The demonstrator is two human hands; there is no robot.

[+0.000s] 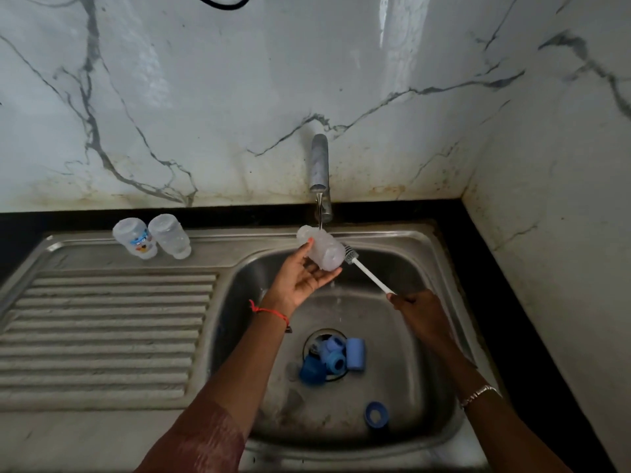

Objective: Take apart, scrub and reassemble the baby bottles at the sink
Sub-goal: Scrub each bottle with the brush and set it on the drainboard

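A person scrubs a clear baby bottle under the running tap, both hands over the sink basin.

The left hand (304, 274) cradles the bottle (321, 249) on its side, fingers curled loosely round the body and thumb on top, with the thin stream from the tap (320, 172) falling onto it. The right hand (418, 310) is closed round the end of the white brush handle (370, 276), whose bristle head sits at the bottle's mouth. Below the hands, blue caps and rings (336, 358) lie clustered on the drain, and one blue ring (375, 414) lies apart, nearer the person. Well to the left of the left hand, two more clear bottles (152, 241) stand upside down, touching, on the sink's (440, 264) back rim beside the ribbed draining board (102, 336).
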